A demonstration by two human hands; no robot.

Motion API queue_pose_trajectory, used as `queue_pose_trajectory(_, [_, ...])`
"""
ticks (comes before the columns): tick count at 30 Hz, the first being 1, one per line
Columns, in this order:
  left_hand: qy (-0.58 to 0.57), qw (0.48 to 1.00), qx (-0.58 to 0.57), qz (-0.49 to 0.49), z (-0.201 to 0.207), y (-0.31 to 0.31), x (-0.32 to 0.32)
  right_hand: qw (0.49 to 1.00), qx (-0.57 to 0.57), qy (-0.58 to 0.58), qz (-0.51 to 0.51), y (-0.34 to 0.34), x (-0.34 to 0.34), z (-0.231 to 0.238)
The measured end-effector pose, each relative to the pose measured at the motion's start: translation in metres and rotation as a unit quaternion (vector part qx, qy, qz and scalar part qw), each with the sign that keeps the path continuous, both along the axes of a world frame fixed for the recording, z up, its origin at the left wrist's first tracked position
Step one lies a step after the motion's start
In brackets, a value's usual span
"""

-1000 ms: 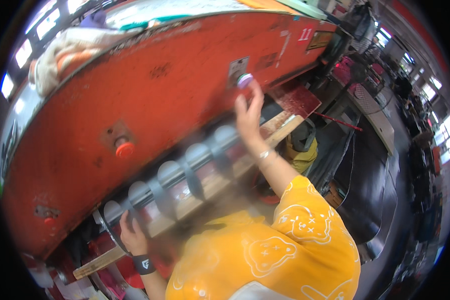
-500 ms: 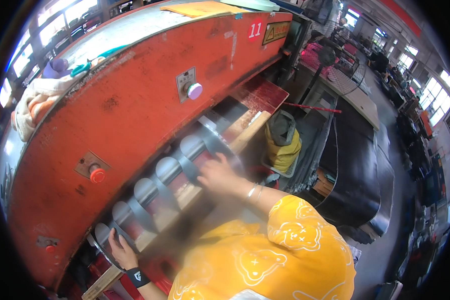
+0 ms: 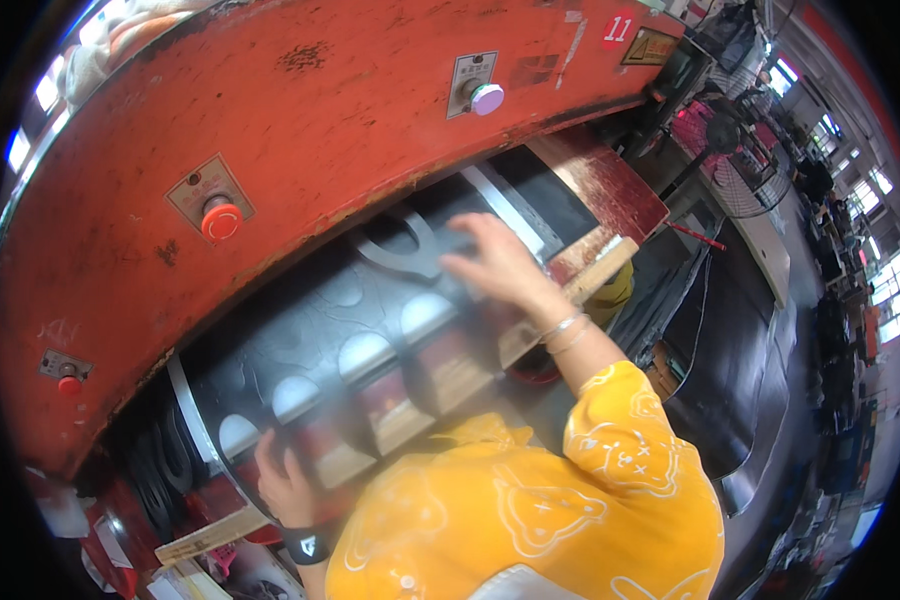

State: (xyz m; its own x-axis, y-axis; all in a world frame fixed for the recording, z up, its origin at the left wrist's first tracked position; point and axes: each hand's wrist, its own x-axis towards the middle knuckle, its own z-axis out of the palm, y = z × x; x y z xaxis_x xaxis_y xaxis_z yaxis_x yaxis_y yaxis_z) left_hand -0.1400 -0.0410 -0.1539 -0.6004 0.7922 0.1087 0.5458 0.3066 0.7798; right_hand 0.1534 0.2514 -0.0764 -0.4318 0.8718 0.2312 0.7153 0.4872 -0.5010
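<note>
A dark grey sheet with a row of rounded cutouts [image 3: 420,385] droops over the near edge of the press bed, partly blurred. Through its gaps the red and wooden front shows. My left hand [image 3: 285,485] is at the sheet's left end, fingers stretched and apart. Farther in, my right hand [image 3: 500,258] reaches over the black bed surface [image 3: 280,320], its fingers spread. Beside its fingertips lies a U-shaped grey piece [image 3: 400,255]; whether they touch it I cannot tell. Pale metal strips [image 3: 505,210] border the bed.
The orange-red press beam [image 3: 350,100] spans the far side, carrying a red button [image 3: 220,218] and a pale purple one [image 3: 486,98]. Wooden rails [image 3: 210,535] edge the near side. A caged fan [image 3: 725,135] stands at the right, above a black sheet roll [image 3: 725,380].
The cutout sheet has come toward me and sagged over the near edge, exposing the black bed and the U-shaped piece. My right hand has reached farther over the bed. The view has shifted.
</note>
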Motion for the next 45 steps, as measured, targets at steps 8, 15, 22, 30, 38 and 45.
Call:
queue_pose_trajectory(8, [-0.092,0.995,-0.019,-0.018,0.003,-0.064,0.039,0.990,0.009,-0.058,0.126,-0.015,-0.032,-0.016])
queue_pose_trajectory(15, [-0.111,0.993,-0.037,-0.014,0.001,-0.085,0.057,0.995,0.013,-0.035,0.090,-0.003,0.041,-0.008])
queue_pose_trajectory(22, [-0.082,0.996,-0.021,-0.021,-0.004,-0.077,0.049,0.997,0.031,-0.045,0.061,0.012,0.044,-0.020])
queue_pose_trajectory(30, [-0.005,0.997,0.053,-0.054,-0.002,-0.026,0.009,0.902,0.263,0.303,-0.163,0.087,0.005,0.002])
queue_pose_trajectory(38, [0.030,0.996,0.071,-0.036,-0.008,0.032,-0.038,0.827,0.378,0.362,-0.204,0.146,-0.066,0.062])
queue_pose_trajectory(45, [0.098,0.991,0.073,-0.060,0.007,0.074,-0.075,0.889,0.134,0.337,-0.279,0.118,0.022,-0.002])
